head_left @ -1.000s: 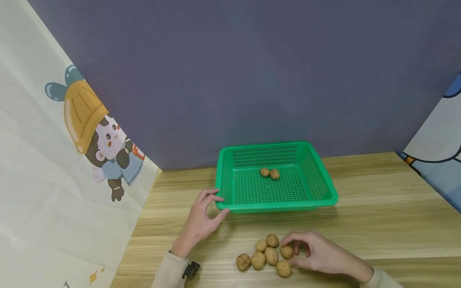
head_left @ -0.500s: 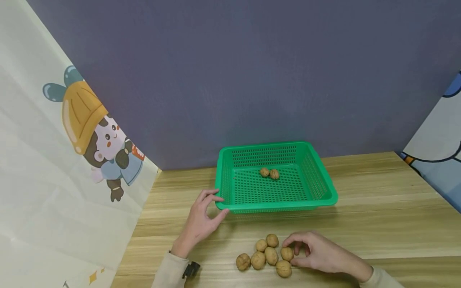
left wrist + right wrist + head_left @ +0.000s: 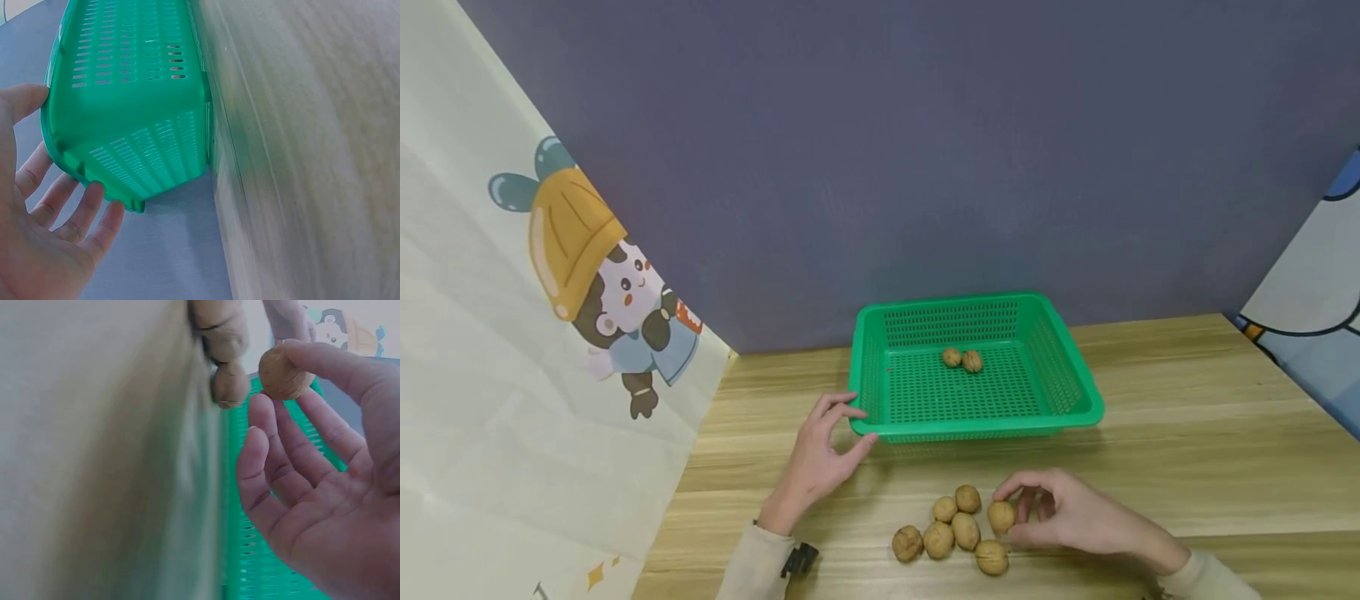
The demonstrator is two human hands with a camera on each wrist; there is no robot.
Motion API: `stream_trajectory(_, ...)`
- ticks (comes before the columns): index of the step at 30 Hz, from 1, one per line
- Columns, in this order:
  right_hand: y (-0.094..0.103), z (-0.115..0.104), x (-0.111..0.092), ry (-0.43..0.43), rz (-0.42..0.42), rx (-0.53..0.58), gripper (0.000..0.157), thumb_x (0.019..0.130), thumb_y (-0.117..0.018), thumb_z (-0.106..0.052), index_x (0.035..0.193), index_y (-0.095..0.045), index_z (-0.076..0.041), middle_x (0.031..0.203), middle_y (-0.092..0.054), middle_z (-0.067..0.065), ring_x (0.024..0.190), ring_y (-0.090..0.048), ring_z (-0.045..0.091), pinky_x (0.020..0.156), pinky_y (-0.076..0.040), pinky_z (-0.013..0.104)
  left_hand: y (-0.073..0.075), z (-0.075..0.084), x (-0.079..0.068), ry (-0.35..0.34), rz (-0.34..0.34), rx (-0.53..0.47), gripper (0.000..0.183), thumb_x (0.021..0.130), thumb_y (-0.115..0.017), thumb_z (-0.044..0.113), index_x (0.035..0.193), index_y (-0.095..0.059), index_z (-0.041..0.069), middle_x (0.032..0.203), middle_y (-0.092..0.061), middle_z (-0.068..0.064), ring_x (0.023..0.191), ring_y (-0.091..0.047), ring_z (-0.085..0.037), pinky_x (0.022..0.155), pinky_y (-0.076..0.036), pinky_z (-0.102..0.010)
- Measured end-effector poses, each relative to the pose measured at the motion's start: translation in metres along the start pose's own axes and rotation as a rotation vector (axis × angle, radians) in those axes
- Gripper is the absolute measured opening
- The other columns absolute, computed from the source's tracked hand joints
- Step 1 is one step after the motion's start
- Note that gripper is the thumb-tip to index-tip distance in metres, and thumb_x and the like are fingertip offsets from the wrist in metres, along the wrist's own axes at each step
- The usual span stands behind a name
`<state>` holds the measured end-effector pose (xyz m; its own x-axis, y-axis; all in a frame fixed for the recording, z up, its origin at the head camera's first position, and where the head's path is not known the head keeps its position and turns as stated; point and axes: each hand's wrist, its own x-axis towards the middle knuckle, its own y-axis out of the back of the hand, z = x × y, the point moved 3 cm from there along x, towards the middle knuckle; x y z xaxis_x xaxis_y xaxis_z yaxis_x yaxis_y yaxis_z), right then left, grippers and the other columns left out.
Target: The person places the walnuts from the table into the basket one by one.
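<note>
My right hand (image 3: 1078,512) pinches a walnut (image 3: 1002,517) between thumb and fingertips; the right wrist view shows this walnut (image 3: 284,374) held off the wooden surface. Several more walnuts (image 3: 966,531) lie loosely grouped just to the left of that hand. Behind them stands a green plastic basket (image 3: 970,429) with slotted walls, and two walnuts (image 3: 972,361) rest on its floor. At the basket's near left corner, my left hand (image 3: 816,462) holds the rim, thumb on the front side and fingers over the left side. The left wrist view shows its fingertips (image 3: 94,190) along the rim.
The wood-grain table (image 3: 1210,433) backs onto a dark blue-grey wall (image 3: 925,167), close behind the basket. White sheets with cartoon prints (image 3: 610,275) border both sides. A small black object (image 3: 800,560) sits at the left cuff.
The right hand has raised its walnut slightly up and away from the group, with a gap now beside the remaining ones. My left hand and the basket have stayed in place.
</note>
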<state>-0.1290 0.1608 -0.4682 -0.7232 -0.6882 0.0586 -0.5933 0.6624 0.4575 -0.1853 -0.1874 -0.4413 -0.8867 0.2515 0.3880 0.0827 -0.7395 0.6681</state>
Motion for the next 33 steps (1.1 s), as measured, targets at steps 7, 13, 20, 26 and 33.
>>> stream_trajectory(7,0.027,-0.033,0.008,0.032,-0.011,-0.019,0.030,0.090,-0.074,-0.021,0.119,-0.065,-0.021,0.095,-0.069,-0.001,0.080,-0.064,0.008,0.061,-0.055,0.026,0.001,0.001,0.000,0.016,0.000,-0.003,0.036,0.089,-0.072,0.045,0.111,-0.068,0.016,0.139,-0.053,0.000,0.130,-0.053,-0.027,0.107,-0.045,-0.054)
stream_trajectory(13,0.056,-0.063,0.025,0.063,-0.065,0.052,0.031,0.091,-0.071,-0.014,0.121,-0.064,-0.014,0.098,-0.068,0.005,0.079,-0.066,0.014,0.061,-0.056,0.029,0.001,0.001,-0.001,0.024,0.000,-0.002,0.036,0.089,-0.072,0.046,0.111,-0.068,0.017,0.139,-0.054,0.001,0.130,-0.053,-0.029,0.108,-0.045,-0.055)
stream_trajectory(20,0.089,-0.078,0.058,0.027,-0.066,0.056,0.034,0.092,-0.070,-0.013,0.125,-0.061,-0.009,0.110,-0.068,0.009,0.088,-0.067,0.019,0.072,-0.059,0.033,0.001,0.001,0.000,0.022,-0.005,-0.004,0.037,0.089,-0.072,0.045,0.111,-0.068,0.016,0.139,-0.054,-0.001,0.130,-0.053,-0.029,0.108,-0.045,-0.054)
stream_trajectory(26,0.117,-0.082,0.094,-0.113,-0.027,0.117,0.043,0.092,-0.072,-0.020,0.131,-0.058,-0.009,0.116,-0.068,0.009,0.089,-0.066,0.024,0.072,-0.057,0.039,0.001,0.001,0.001,0.028,-0.018,-0.004,0.037,0.089,-0.071,0.046,0.112,-0.068,0.017,0.140,-0.053,0.001,0.131,-0.052,-0.027,0.109,-0.044,-0.053)
stream_trajectory(33,0.141,-0.079,0.139,-0.157,0.061,0.078,0.046,0.090,-0.073,-0.032,0.131,-0.059,-0.018,0.126,-0.064,0.007,0.085,-0.062,0.024,0.071,-0.056,0.040,0.001,0.002,-0.001,0.020,-0.011,-0.004,0.036,0.089,-0.072,0.045,0.112,-0.067,0.017,0.140,-0.053,0.002,0.131,-0.052,-0.026,0.108,-0.045,-0.054)
